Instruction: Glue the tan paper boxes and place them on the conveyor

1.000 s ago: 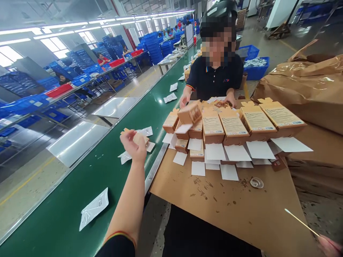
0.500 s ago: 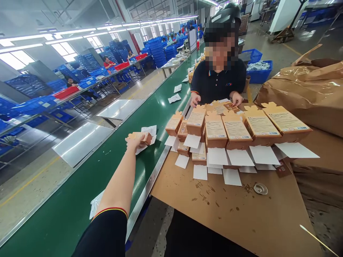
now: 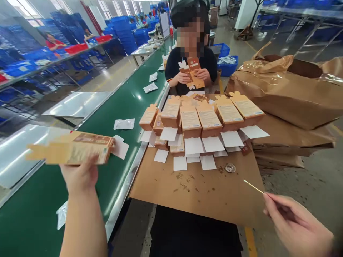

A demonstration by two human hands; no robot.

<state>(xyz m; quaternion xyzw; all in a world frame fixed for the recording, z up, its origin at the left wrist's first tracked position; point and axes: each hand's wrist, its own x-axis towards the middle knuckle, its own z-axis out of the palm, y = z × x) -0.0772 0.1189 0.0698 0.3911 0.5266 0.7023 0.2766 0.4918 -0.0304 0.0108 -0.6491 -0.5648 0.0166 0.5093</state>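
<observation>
My left hand (image 3: 81,175) grips a brown and orange carton (image 3: 91,148) from below, held above the green conveyor belt (image 3: 40,200). The carton lies sideways, its end flaps sticking out left and a white flap to the right. Between thumb and fingers of my right hand (image 3: 292,217) is a cotton swab (image 3: 253,186), its tip pointing left over the cardboard tabletop (image 3: 214,200). Rows of similar cartons (image 3: 190,121), stacked with their white flaps toward me, stand at the table's far side. A small clear round lid or dish (image 3: 230,168) sits near them among brown smears.
Facing me across the cartons, a co-worker (image 3: 190,71) handles an unfolded carton (image 3: 191,73). White sachets (image 3: 124,124) lie on the belt. Large brown wrapped bundles (image 3: 284,89) stand to the right; metal side plates (image 3: 75,103) flank the belt's left.
My left hand has lifted the carton off the belt and brought it nearer and left. My right hand has come into view with the swab. The co-worker has raised a carton.
</observation>
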